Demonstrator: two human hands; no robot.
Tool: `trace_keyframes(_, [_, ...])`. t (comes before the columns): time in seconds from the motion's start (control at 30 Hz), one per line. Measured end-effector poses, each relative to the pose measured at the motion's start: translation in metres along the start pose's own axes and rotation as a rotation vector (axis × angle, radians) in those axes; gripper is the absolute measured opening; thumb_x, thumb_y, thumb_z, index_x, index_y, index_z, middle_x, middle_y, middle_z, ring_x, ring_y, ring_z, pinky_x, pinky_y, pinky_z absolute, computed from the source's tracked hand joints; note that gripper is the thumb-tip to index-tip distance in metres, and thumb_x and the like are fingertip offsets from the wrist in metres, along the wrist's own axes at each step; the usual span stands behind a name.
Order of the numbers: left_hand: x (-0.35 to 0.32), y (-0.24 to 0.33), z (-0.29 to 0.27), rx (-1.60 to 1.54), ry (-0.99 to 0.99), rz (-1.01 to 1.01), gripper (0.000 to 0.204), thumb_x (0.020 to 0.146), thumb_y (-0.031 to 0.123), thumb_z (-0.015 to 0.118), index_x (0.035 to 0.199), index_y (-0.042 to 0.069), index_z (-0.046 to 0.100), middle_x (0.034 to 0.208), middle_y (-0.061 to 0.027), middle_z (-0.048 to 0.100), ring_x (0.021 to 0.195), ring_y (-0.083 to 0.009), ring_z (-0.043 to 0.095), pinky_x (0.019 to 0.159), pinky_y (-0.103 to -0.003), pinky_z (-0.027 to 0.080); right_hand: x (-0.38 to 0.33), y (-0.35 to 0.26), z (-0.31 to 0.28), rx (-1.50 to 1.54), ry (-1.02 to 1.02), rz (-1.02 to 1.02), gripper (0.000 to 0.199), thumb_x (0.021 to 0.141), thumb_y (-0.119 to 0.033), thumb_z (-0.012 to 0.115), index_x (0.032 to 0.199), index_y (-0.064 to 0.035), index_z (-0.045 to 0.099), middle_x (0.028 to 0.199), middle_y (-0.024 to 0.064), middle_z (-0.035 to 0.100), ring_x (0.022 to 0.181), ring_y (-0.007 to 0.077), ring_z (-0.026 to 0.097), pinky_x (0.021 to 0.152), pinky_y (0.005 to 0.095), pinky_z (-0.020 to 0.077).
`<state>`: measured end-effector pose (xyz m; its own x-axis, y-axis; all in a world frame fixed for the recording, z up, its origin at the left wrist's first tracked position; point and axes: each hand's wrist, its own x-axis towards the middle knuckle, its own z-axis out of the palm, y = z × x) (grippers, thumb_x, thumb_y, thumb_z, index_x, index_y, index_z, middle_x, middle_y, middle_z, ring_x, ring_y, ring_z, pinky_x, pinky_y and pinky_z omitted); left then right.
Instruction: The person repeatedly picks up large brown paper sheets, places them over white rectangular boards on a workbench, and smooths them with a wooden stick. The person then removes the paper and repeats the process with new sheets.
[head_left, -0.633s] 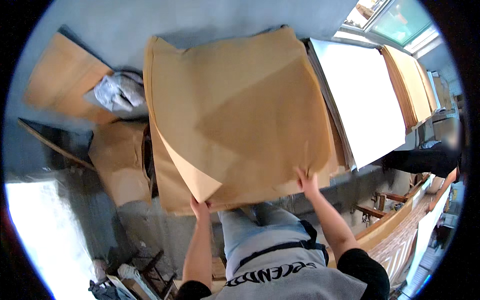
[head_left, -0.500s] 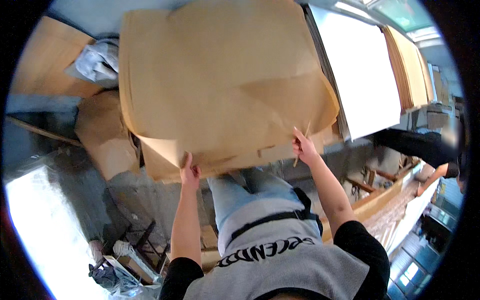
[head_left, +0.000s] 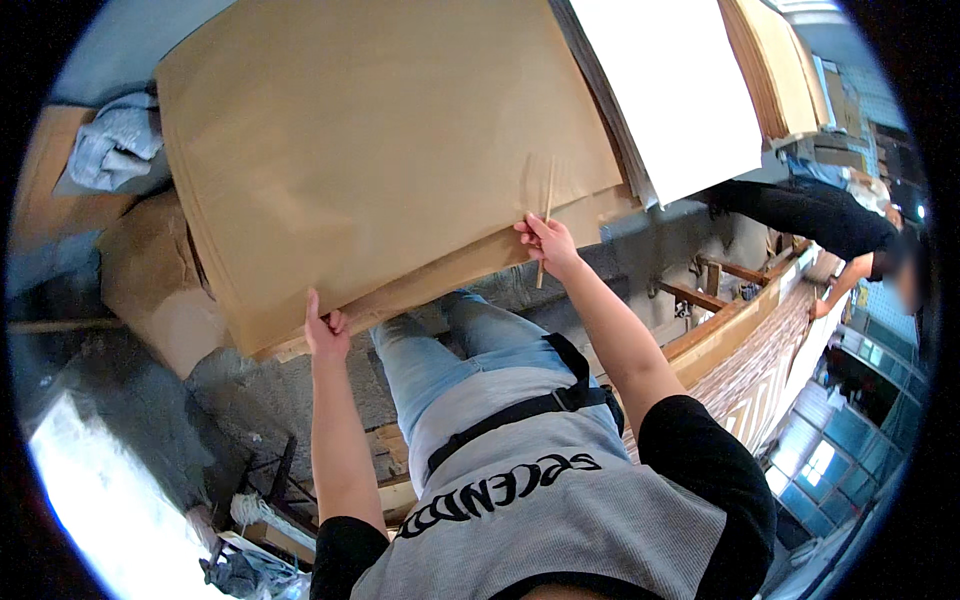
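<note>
A large brown paper sheet (head_left: 390,150) lies on a stack of like sheets in front of me, its near edge running slantwise above the sheets below. My left hand (head_left: 327,328) is closed at the sheet's near left edge, thumb stretched over the paper and the other fingers curled beneath. Farther right, my right hand (head_left: 546,243) grips a thin wooden stick (head_left: 549,190), which points up across the sheet and juts out below the fist. The fingertips of that hand touch the paper's near edge.
White sheets (head_left: 660,90) form a stack to the right, with a tan stack (head_left: 765,70) beyond. A grey cloth (head_left: 115,142) lies at the far left. At the right, another person's arm (head_left: 845,283) reaches over a long patterned board (head_left: 760,350). Wooden frames (head_left: 710,295) stand near it.
The brown sheet's curled near corners have come down, and it now lies flatter. In the picture, both hands and the stack sit farther left. The stick stays in my right hand.
</note>
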<state>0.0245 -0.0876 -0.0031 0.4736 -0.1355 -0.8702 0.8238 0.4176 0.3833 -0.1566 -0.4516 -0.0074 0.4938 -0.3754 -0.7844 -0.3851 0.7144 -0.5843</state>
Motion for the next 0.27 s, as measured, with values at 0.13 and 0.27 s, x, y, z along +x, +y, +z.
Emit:
trace_keyframes(0.13, [0.004, 0.002, 0.008, 0.005, 0.089, 0.046, 0.025, 0.08, 0.03, 0.062, 0.093, 0.011, 0.052, 0.059, 0.0013, 0.044, 0.037, -0.008, 0.026, 0.036, -0.022, 0.023, 0.002, -0.011, 0.005, 0.037, 0.018, -0.012, 0.02, 0.087, -0.026, 0.053, 0.085, -0.0064, 0.053, 0.077, 0.0036, 0.06, 0.056, 0.006, 0.051, 0.038, 0.0175, 0.0305])
trace_keyframes(0.27, [-0.003, 0.012, -0.013, 0.026, 0.115, 0.113, 0.031, 0.079, 0.03, 0.063, 0.099, 0.011, 0.05, 0.06, 0.0004, 0.044, 0.037, -0.0086, 0.028, 0.036, -0.022, 0.024, 0.022, -0.008, -0.002, -0.011, -0.038, 0.061, 0.021, 0.086, -0.027, 0.055, 0.089, -0.006, 0.053, 0.076, 0.0051, 0.06, 0.054, 0.0066, 0.051, 0.035, 0.0192, 0.0312])
